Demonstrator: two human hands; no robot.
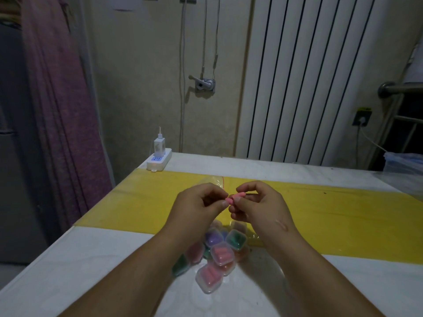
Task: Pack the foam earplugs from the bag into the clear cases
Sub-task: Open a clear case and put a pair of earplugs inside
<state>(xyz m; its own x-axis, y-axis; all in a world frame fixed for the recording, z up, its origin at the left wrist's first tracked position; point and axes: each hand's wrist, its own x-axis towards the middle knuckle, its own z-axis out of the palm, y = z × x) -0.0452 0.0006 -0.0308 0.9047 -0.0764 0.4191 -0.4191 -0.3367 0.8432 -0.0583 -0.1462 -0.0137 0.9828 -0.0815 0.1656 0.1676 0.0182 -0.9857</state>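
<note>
Both hands are raised above the table's yellow strip, fingertips meeting. My left hand (pixel 201 202) and my right hand (pixel 256 202) pinch pink foam earplugs (pixel 235 197) between them; how many, I cannot tell. Behind the hands lies a clear plastic bag (pixel 211 180) with a red seal line, mostly hidden. Below the hands sits a heap of small clear cases (pixel 220 252) holding pink, purple and green earplugs; the nearest pink-filled case (pixel 209 278) lies at the front of the heap.
The table (pixel 91 259) is white with a yellow band (pixel 343 213) across it. A white power strip with a charger (pixel 159 157) sits at the far left corner. A plastic-wrapped item (pixel 405 163) lies at the far right edge. A radiator stands behind.
</note>
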